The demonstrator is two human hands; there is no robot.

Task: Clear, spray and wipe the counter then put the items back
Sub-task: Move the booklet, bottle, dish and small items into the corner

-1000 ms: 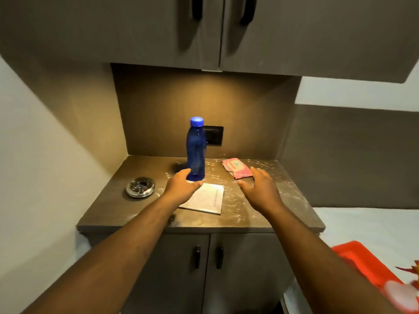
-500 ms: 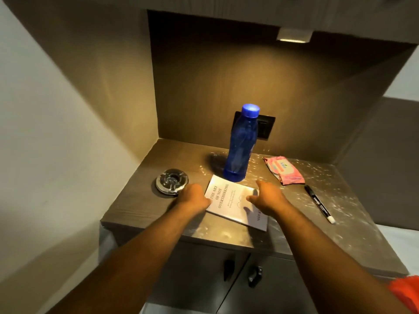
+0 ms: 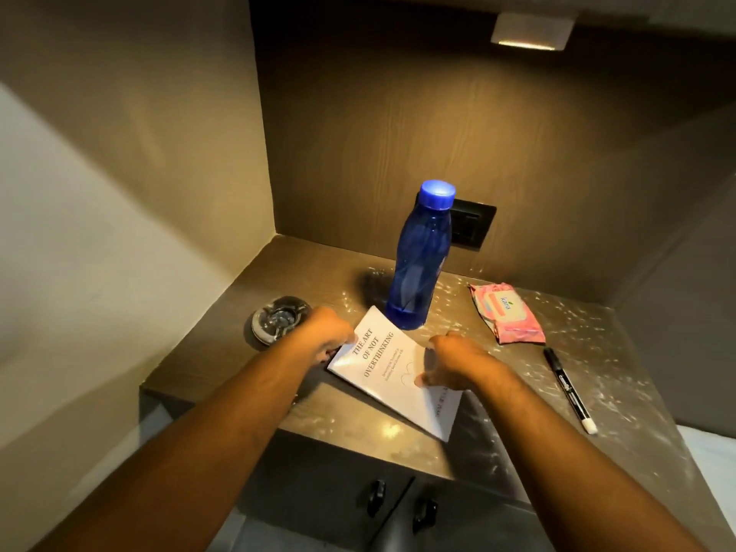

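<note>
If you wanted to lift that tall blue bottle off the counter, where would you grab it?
Probably around the middle of the blue bottle, coming from the front right. It stands upright with a rounded body a hand can wrap; the book lies against its base in front, and the wall socket sits close behind.

Both closed in on the white book (image 3: 392, 372) now: left hand (image 3: 326, 338) curled around its 9 o'clock edge, right hand (image 3: 448, 362) gripping the 3 o'clock side, fingers (image 3: 422, 379) pressed on the cover. Book lifted and tilted off the tabletop (image 3: 597, 372) (flat a second ago, hands merely hovering above).
</note>
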